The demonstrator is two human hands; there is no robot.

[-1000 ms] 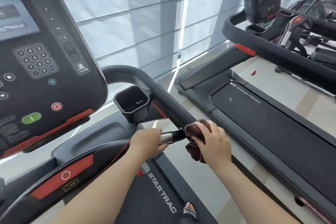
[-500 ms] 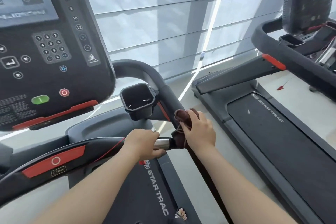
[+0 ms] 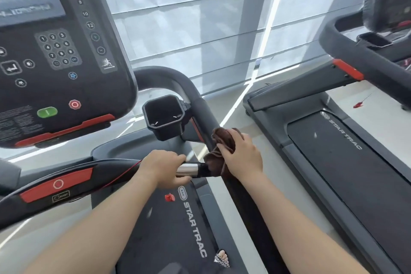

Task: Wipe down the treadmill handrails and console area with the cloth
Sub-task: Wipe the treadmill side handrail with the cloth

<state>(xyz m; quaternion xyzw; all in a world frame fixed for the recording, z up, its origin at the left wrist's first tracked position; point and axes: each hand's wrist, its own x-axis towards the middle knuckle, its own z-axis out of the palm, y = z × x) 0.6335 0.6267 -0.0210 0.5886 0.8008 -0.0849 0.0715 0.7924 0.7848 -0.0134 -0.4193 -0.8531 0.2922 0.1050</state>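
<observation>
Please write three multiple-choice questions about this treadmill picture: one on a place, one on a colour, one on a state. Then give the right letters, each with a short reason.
1. Where is the cloth?
A. in the cup holder
B. against the right handrail
C. on the screen

2. What colour is the cloth?
A. white
B. blue
C. brown

3. What is the left hand doing?
A. gripping the metal bar
B. pressing the green button
C. hanging free

Answers:
1 B, the right hand holds it against that rail.
2 C, the fabric is dark brown.
3 A, its fingers curl round the shiny bar.
</observation>
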